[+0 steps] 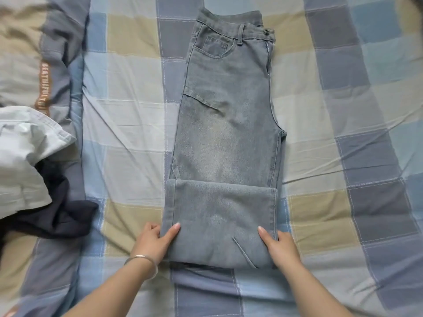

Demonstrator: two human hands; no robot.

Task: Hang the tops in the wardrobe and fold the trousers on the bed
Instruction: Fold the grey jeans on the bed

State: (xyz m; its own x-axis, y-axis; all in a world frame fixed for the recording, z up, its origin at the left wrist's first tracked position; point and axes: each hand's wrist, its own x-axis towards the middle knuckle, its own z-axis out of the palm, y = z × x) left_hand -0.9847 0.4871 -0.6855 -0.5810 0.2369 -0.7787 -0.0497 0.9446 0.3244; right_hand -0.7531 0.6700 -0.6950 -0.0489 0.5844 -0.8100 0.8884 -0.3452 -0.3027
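**Jeans mid-fold on the bed, both hands on the turned-up hem end**

Faded blue-grey denim jeans [226, 133] lie lengthwise on the checked blue, grey and beige bedsheet [343, 110], legs stacked one on the other, waistband at the far end, button and fly on the right edge. The leg ends are doubled back over the lower legs, making a thick flap nearest the person.

Left hand [154, 242] grips the flap's left edge: thumb on top of the denim, fingers curled round the side and under. Right hand [280, 247] mirrors it on the right edge, thumb on top, fingers wrapped round the side; fingertips hidden below the cloth. A silver bangle [143, 263] sits on the left wrist.

Likely reason for the grip: holding both edges keeps the layers square, so the flap can be carried up towards the waistband for the next fold without skewing. Judged as fold one done, next fold in hand.

The jeans run straight away from the hands; only the near flap is between them, the waistband is well beyond reach.

At the left edge of the bed a pale crumpled garment [25, 156] lies on a dark navy garment [59, 216], apart from the jeans, probably waiting. A quilt with orange lettering [43, 83] sits behind them.
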